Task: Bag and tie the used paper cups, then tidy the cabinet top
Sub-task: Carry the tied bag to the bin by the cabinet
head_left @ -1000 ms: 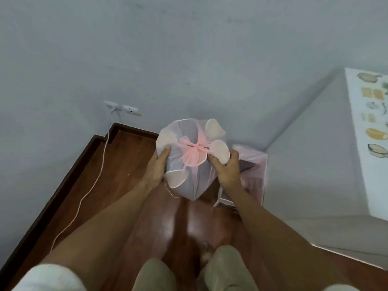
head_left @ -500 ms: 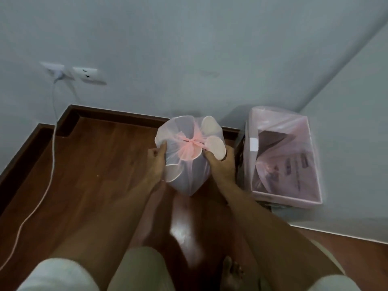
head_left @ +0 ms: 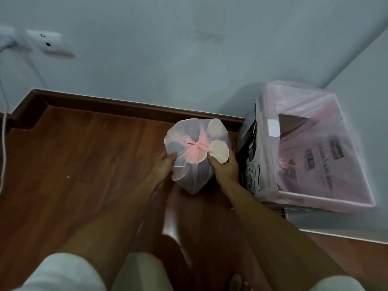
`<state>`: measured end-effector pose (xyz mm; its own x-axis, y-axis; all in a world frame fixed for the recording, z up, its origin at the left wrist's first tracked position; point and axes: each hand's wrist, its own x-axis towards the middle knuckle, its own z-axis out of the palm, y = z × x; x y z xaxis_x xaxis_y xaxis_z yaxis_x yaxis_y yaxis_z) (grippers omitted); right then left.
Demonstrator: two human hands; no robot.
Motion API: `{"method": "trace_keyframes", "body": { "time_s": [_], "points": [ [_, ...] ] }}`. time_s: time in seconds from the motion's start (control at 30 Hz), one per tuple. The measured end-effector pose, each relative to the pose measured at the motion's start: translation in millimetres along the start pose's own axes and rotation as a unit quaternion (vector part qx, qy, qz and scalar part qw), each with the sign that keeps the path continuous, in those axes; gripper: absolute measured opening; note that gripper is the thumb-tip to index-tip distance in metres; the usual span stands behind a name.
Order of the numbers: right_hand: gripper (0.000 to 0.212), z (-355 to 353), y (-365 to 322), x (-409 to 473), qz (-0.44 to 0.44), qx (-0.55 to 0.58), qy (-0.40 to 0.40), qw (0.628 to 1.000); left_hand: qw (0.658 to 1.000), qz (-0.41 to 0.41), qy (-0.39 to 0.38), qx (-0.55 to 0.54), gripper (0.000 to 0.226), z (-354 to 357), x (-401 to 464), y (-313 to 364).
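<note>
A thin pink plastic bag (head_left: 194, 177) full of white paper cups (head_left: 218, 153) is tied shut with a knot at its top. I hold it between both hands over the wooden floor, close to the wall. My left hand (head_left: 164, 164) grips its left side with the thumb on top. On the right side, my right hand (head_left: 225, 170) grips the bag and a cup base. The cabinet top is out of view.
A cardboard box lined with a pink bag (head_left: 327, 203) stands right of the tied bag, against a white cabinet side (head_left: 365, 85). A wall socket (head_left: 51, 45) with a white cable (head_left: 4, 114) is at the far left. Dark skirting (head_left: 126, 107) runs along the wall.
The view tilted downward and the tied bag came lower, toward the floor beside the lined box. Both hands kept their hold on it.
</note>
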<state>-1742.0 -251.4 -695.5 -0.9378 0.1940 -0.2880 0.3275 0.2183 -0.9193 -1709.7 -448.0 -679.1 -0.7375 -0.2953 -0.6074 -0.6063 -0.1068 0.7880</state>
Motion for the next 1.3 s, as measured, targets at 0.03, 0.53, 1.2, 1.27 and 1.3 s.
{"method": "trace_keyframes", "body": {
  "time_s": [0.03, 0.53, 1.2, 1.27, 1.3],
  "points": [
    [0.069, 1, 1, 1, 0.007, 0.001, 0.002, 1.000, 1.000, 0.008, 0.004, -0.001, 0.036, 1, 1, 0],
    [0.036, -25, -123, -55, 0.010, -0.158, -0.072, 0.985, 0.989, 0.075, 0.050, 0.117, 0.051, -2, -99, 100],
    [0.020, -274, -562, -293, -0.016, -0.146, -0.016, 0.989, 0.958, 0.103, -0.050, 0.262, 0.051, -18, -496, 459],
    [0.024, -302, -576, -304, -0.031, -0.145, 0.008, 0.989, 0.954, 0.122, -0.064, 0.267, 0.055, -4, -514, 476],
    [0.027, -315, -580, -308, -0.033, -0.141, 0.018, 0.989, 0.953, 0.132, -0.069, 0.265, 0.056, 4, -522, 482]
  ]
}}
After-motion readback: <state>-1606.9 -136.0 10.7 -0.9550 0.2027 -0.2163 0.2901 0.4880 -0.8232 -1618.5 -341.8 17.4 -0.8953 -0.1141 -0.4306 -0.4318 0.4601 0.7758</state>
